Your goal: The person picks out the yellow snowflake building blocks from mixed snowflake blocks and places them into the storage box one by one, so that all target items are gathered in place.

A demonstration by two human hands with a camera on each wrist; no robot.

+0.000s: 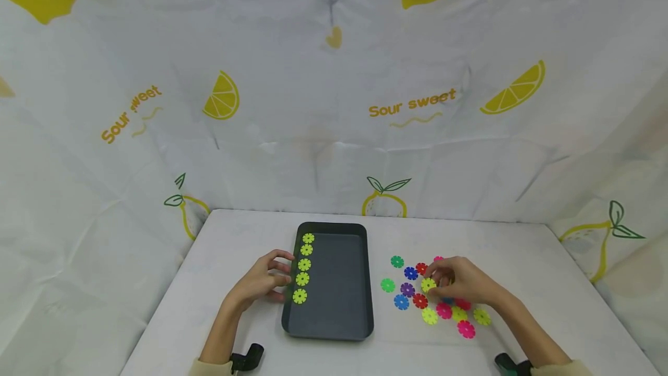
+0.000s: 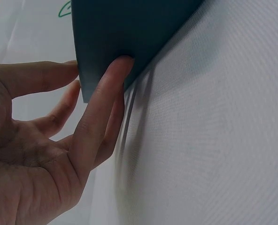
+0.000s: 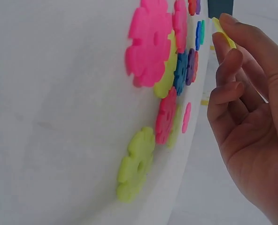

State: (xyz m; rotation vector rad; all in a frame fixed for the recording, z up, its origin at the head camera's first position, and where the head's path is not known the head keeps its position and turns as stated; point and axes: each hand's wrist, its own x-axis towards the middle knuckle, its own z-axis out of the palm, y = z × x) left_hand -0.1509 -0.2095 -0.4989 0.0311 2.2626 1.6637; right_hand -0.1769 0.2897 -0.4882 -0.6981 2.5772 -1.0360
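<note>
Yellow-green, flower-shaped notched discs [image 1: 304,264] stand in a column along the left inside of a dark grey rectangular tray [image 1: 347,338]. Against the tray's left side, my left hand [image 1: 264,278] rests its slightly bent fingertips; in the left wrist view the fingers [image 2: 89,126] touch the tray's outer wall [image 2: 111,33]. Over the loose discs on the right, my right hand [image 1: 466,281] pinches one yellow-green disc [image 1: 428,285] between thumb and forefinger. The right wrist view shows that disc [image 3: 225,33] edge-on, raised off the table, with the other fingers curled toward the palm.
Around the right hand lie several loose discs: green [image 1: 397,261], blue [image 1: 410,273], purple [image 1: 407,289], red [image 1: 420,300], pink [image 1: 466,329] and yellow-green [image 1: 482,317]. A lemon-printed sheet [image 1: 313,103] hangs behind the white table [image 1: 250,222].
</note>
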